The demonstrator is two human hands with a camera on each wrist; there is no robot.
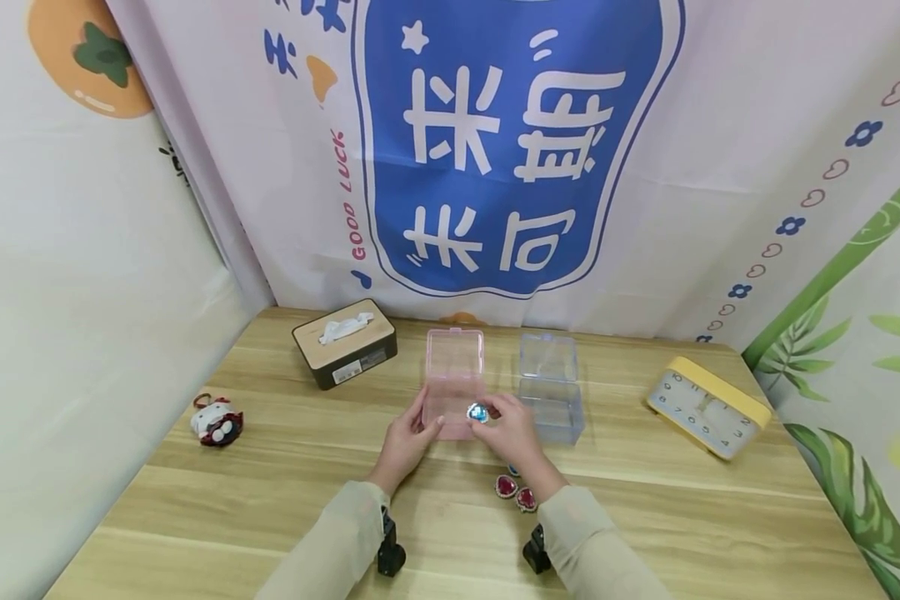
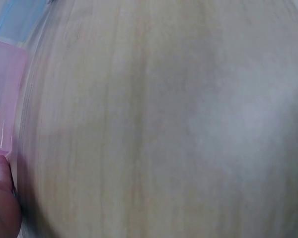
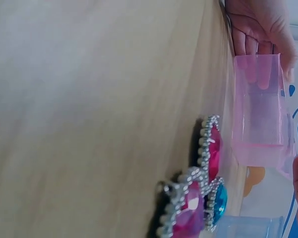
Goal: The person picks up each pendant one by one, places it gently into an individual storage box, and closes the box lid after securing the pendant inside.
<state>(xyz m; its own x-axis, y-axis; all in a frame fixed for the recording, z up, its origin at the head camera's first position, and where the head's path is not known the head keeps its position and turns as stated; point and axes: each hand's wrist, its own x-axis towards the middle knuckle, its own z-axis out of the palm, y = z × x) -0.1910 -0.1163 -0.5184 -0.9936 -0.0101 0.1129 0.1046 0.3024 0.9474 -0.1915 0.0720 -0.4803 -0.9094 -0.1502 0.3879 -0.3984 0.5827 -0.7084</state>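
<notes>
An open pink transparent plastic box (image 1: 453, 429) stands on the table with its lid tipped back. My left hand (image 1: 403, 440) holds the box at its left end; in the right wrist view its fingers show through the pink wall. Over the box's right part, my right hand (image 1: 516, 432) pinches a blue heart-shaped gem (image 1: 477, 412) with a silvery border between thumb and fingers. Below the right wrist lie two red gems (image 1: 506, 487) with beaded rims, plus a blue gem (image 3: 219, 203), partly hidden in the head view.
A blue transparent box (image 1: 561, 421) with its lid up stands right of the pink one. At the back left is a tissue box (image 1: 345, 343); a small plush charm (image 1: 217, 422) lies far left. A yellow clock (image 1: 708, 408) leans at the right.
</notes>
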